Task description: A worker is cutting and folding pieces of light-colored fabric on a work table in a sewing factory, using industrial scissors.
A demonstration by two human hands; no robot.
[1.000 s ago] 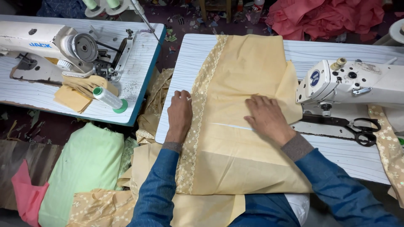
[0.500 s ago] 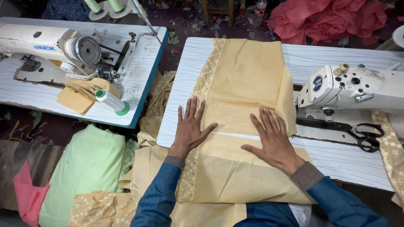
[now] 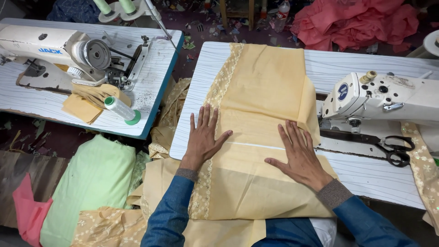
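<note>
On the white striped sewing table (image 3: 201, 77) lies a length of pale yellow fabric (image 3: 267, 87), spread flat and running from the far edge toward the person, where it hangs over the near edge. An embroidered border (image 3: 218, 91) runs down its left side. Both hands rest on top of the cloth, palms down and fingers spread wide; neither one grasps anything. The left hand (image 3: 204, 139) presses on the embroidered border near the table's left edge, thumb angled out to the right. The right hand (image 3: 299, 155) lies flat on the plain part of the cloth, close to the fold at its right side (a thin pale line runs across the fabric between the two hands). Blue sleeves with grey cuffs cover both forearms.

Just right of the cloth stands a white sewing machine (image 3: 384, 98), and black-handled scissors (image 3: 384, 146) lie on the table in front of it. A second white sewing machine (image 3: 55, 50) sits on the neighbouring table to the left, with a green-based thread spool (image 3: 121, 110) lying on its side and a folded yellow scrap (image 3: 82, 107) beside it. Below that table lie light green cloth (image 3: 89, 183) and more yellow embroidered fabric; a heap of pink-red cloth (image 3: 361, 20) is on the floor beyond.
</note>
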